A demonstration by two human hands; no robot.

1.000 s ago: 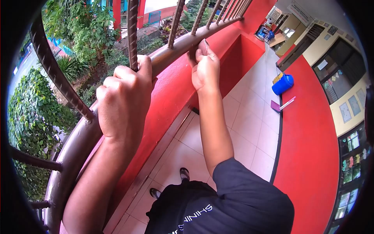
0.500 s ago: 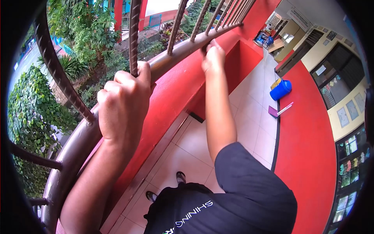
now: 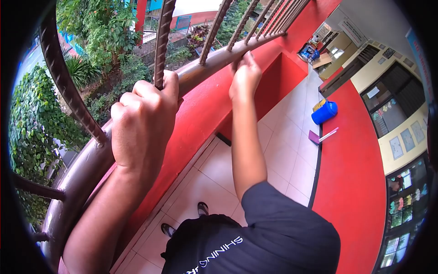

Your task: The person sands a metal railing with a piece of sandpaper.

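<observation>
My left hand is wrapped round the brown metal railing pipe, at the foot of an upright twisted bar. Farther along, my right hand is closed at the lower side of the same pipe, over the red ledge. Something dark shows at its fingers, too hidden to name. Twisted bars rise from the pipe between and beyond both hands.
Below lies a pale tiled floor, with my feet on it. A blue bin and a purple dustpan stand along the red wall at the right. Plants grow beyond the railing.
My right hand has shifted slightly left and down along the pipe. My left hand keeps its hold. The view has turned a little.
</observation>
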